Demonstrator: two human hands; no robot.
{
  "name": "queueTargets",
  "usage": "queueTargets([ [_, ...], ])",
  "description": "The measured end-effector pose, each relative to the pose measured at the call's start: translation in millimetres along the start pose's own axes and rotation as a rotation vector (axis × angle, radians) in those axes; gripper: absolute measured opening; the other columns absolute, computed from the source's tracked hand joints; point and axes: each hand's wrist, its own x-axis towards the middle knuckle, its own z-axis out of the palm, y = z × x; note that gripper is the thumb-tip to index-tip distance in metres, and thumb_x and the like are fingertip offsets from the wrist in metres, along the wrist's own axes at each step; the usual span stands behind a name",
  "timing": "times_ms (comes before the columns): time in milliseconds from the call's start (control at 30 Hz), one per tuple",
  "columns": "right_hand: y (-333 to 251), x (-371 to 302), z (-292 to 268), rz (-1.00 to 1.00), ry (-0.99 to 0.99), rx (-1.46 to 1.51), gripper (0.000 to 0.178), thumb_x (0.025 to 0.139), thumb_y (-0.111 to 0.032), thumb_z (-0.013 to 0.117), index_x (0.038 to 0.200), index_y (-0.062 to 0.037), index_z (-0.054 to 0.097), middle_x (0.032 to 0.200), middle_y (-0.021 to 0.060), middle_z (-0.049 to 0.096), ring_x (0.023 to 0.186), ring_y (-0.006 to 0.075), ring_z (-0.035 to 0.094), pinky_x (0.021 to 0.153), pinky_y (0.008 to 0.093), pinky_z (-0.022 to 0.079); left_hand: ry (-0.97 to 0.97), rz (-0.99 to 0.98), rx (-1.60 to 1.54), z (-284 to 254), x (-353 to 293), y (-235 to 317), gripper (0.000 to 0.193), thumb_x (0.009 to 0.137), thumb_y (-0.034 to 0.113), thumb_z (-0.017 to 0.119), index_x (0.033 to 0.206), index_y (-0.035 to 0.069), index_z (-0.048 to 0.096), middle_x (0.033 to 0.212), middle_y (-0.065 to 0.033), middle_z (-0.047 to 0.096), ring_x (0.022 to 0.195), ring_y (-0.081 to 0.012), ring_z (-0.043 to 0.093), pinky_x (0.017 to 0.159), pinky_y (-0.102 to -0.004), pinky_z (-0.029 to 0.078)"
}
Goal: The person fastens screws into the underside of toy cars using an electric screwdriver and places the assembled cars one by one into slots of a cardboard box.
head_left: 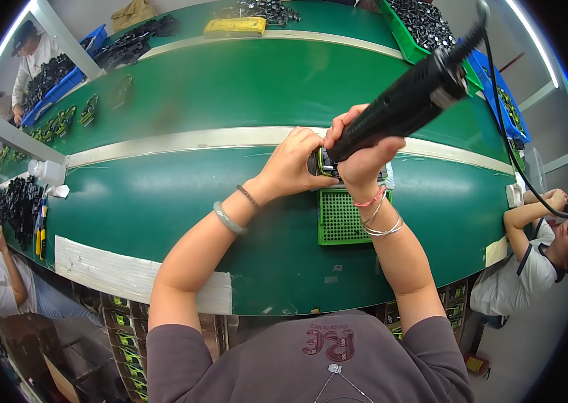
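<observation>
- Small dark part point(321, 163) just right of centre of the frame, sitting at the top edge of a green perforated tray point(339, 218) on the green belt point(183, 208); mostly hidden by fingers, so exact shape not possible to tell.
- Left hand point(292, 164) pinched on the left side of this part, fingers curled around it, holding it steady.
- Right hand point(363, 156) clenched around a black electric screwdriver point(408, 101), body of tool slanting toward upper right of the frame, tip pointing down into the part; cable point(499, 114) running off to the right edge.
- Step in hand, as a judgement: driving a screw into the part, with tip apparently already at the part or touching it.
- Next move probably calls for keeping the tool in line with the screw, and firm hold from the left so the part does not turn.
- Further out: second belt lane point(250, 84) above, with a yellow object point(235, 26) at the top centre, green bin point(410, 37) of black parts at upper right, blue bin point(62, 84) at upper left.
- White tape strip point(109, 272) at lower left of belt.
- Other persons at the left edge and at the right edge, apart from these hands.
</observation>
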Motion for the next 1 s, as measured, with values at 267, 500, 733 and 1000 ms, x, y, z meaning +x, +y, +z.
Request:
queueTargets([
  [267, -1, -1, -14, 0.087, -0.147, 0.122, 0.100, 0.050, -0.096, 0.019, 0.078, -0.0031, 0.042, 0.057, 0.0082, 0.050, 0.048, 0.0169, 0.051, 0.051, 0.0280, 0.046, -0.004, 0.024, -0.047, -1, 1, 3, 0.052, 0.052, 0.022, 0.083, 0.091, 0.005, 0.053, 0.087, -0.0094, 0.052, 0.087, -0.0281, 0.049, 0.078, -0.0364, 0.043],
  [500, -2, -4, -5, 0.062, 0.094, 0.102, 0.099, 0.054, -0.094, 0.023, 0.082, -0.0019, 0.045, 0.057, 0.0095, 0.049, 0.048, 0.0187, 0.051, 0.048, 0.0293, 0.045, 0.016, 0.023, -0.027, 0, 2, 3, 0.053, 0.052, 0.022, 0.083, 0.093, 0.005, 0.054, 0.085, -0.0094, 0.052, 0.084, -0.0276, 0.049, 0.075, -0.0368, 0.043],
  [733, 1, -10, 1, -0.014, 0.108, 0.026, 0.096, 0.056, -0.092, 0.028, 0.085, -0.0026, 0.046, 0.062, 0.0093, 0.049, 0.047, 0.0193, 0.050, 0.048, 0.0299, 0.045, 0.025, 0.012, -0.014, -1, 3, 3, 0.051, 0.052, 0.024, 0.083, 0.090, 0.005, 0.054, 0.082, -0.0094, 0.052, 0.080, -0.0273, 0.050, 0.073, -0.0363, 0.043],
  [1000, 3, -2, -3, 0.005, 0.107, 0.103, 0.090, 0.061, -0.089, 0.030, 0.083, -0.0035, 0.048, 0.063, 0.0077, 0.049, 0.047, 0.0196, 0.051, 0.044, 0.0293, 0.045, 0.019, 0.011, -0.023, -1, 2, 3, 0.052, 0.052, 0.023, 0.083, 0.091, 0.004, 0.054, 0.083, -0.0098, 0.052, 0.082, -0.0279, 0.049, 0.074, -0.0365, 0.043],
])
